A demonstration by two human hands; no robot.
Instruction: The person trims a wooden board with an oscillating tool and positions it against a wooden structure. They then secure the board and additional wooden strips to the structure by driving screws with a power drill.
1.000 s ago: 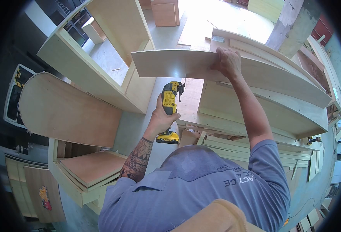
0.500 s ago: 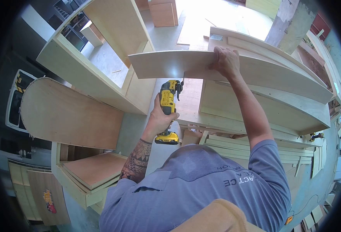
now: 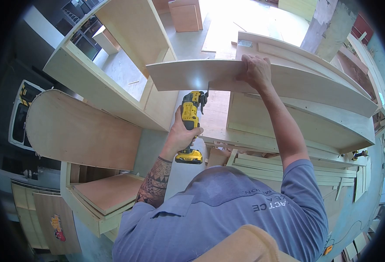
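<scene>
My left hand (image 3: pixel 182 133) is closed around the grip of a yellow and black cordless oscillating multi-tool (image 3: pixel 189 114), its battery at the bottom. The tool's thin blade (image 3: pixel 208 88) points away from me and meets the lower edge of a long plywood board (image 3: pixel 179 77). A bright spot of light falls on the board just beyond the tool head. Over the board's upper edge, my right hand (image 3: pixel 256 70) grips it to the right of the blade, fingers hooked over the top. The board stands on edge, its left end jutting out in the air.
A plywood box (image 3: pixel 297 114) lies under the board on the right. To the left stand an open wooden frame (image 3: pixel 100 87) and a round-ended panel (image 3: pixel 83 131). Stacked strips (image 3: pixel 288 168) lie below the box, and loose sheets (image 3: pixel 109 192) rest on a cabinet at lower left.
The whole view has shifted very slightly. Both hands, the multi-tool and the board keep the same places relative to each other.
</scene>
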